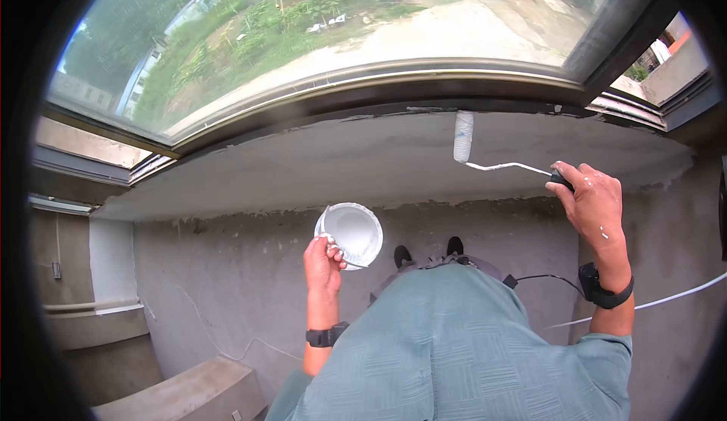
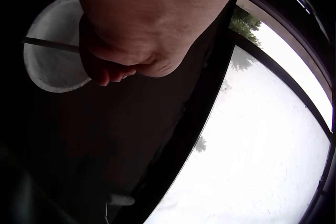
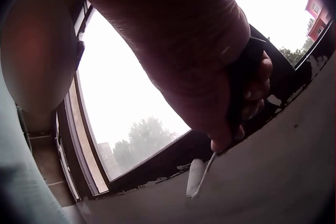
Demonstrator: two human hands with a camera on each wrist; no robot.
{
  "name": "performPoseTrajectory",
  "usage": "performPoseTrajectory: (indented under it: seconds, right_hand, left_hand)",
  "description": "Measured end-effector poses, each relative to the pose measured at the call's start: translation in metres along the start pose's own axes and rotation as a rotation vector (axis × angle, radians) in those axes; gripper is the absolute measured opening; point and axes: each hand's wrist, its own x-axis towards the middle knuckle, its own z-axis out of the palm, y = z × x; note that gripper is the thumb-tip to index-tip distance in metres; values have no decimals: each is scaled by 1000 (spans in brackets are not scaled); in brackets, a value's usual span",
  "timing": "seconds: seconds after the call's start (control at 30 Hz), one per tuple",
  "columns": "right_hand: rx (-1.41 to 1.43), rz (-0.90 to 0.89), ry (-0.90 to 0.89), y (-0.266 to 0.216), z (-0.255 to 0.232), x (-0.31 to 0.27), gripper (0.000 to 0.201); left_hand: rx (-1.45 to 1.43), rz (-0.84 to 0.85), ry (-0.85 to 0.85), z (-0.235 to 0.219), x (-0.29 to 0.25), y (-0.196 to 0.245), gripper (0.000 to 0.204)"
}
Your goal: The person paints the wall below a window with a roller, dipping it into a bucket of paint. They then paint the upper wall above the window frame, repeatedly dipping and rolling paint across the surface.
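Observation:
My right hand [image 1: 597, 203] grips the black handle of a paint roller [image 1: 463, 138], with paint spots on the fingers and hand. The roller's white sleeve overlaps the grey sill [image 1: 318, 156] right at the dark window frame, its thin wire arm bent back to the handle. In the right wrist view the sleeve [image 3: 195, 178] also shows by the frame's edge. My left hand [image 1: 324, 263] holds a white bucket [image 1: 379, 233] by its handle, fingers curled round it. White paint coats the bucket's inside. In the left wrist view the handle crosses the bucket's mouth [image 2: 50, 43].
A large window [image 1: 303, 65] in a dark frame stands ahead, with open gaps at both sides. Below the sill is a bare grey floor [image 1: 250, 285] with the person's shoes [image 1: 454, 245]. A grey ledge [image 1: 189, 391] lies at lower left; a white cable [image 1: 681, 291] runs at right.

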Motion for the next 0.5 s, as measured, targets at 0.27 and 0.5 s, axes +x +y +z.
performPoseTrajectory:
  seconds: [0.27,0.5]
  right_hand:
    - [8,-52,49,12,7,-3,29]
    - [153,-181,43,-26,36,24,26]
  left_hand:
    - [26,-2,-12,12,-3,-10,17]
    - [51,-6,-15,21,-9,-7,16]
